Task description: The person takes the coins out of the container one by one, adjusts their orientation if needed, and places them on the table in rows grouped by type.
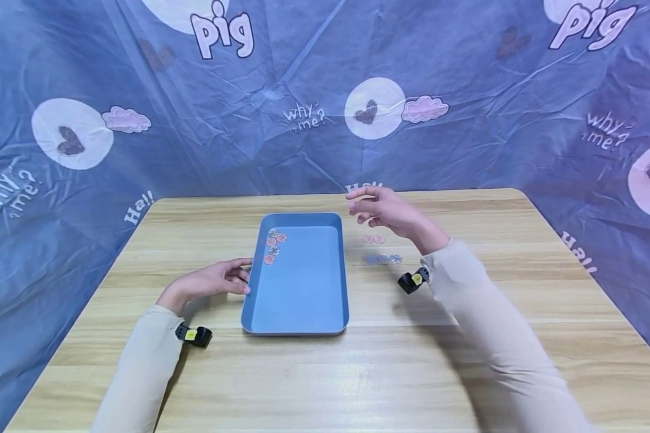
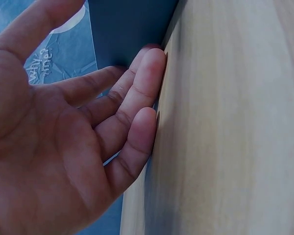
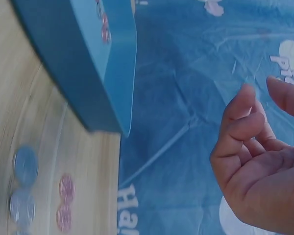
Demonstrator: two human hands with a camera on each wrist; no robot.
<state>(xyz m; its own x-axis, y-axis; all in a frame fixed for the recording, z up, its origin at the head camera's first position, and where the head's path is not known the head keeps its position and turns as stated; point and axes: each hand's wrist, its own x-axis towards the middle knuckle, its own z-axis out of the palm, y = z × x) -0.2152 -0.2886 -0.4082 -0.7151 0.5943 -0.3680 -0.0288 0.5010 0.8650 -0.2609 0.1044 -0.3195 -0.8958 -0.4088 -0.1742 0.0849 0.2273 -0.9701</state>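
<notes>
A blue rectangular tray [image 1: 300, 288] lies on the wooden table. Along its left inner side sit several small round discs, some pink [image 1: 269, 260] and some clear [image 1: 274, 250]. My left hand [image 1: 211, 281] rests at the tray's left wall, its fingers touching the outside; the left wrist view shows the fingers [image 2: 147, 73] low against the table. Above the table, right of the tray's far right corner, hovers my right hand [image 1: 386, 211]. Its fingers are loosely bent, the thumb stands apart, and nothing shows between them.
Two pink discs [image 1: 379, 239] lie side by side on the table right of the tray. Nearer me is a row of three clear, bluish discs [image 1: 383, 259]. A blue printed cloth [image 1: 303, 72] hangs behind the wooden table [image 1: 303, 385].
</notes>
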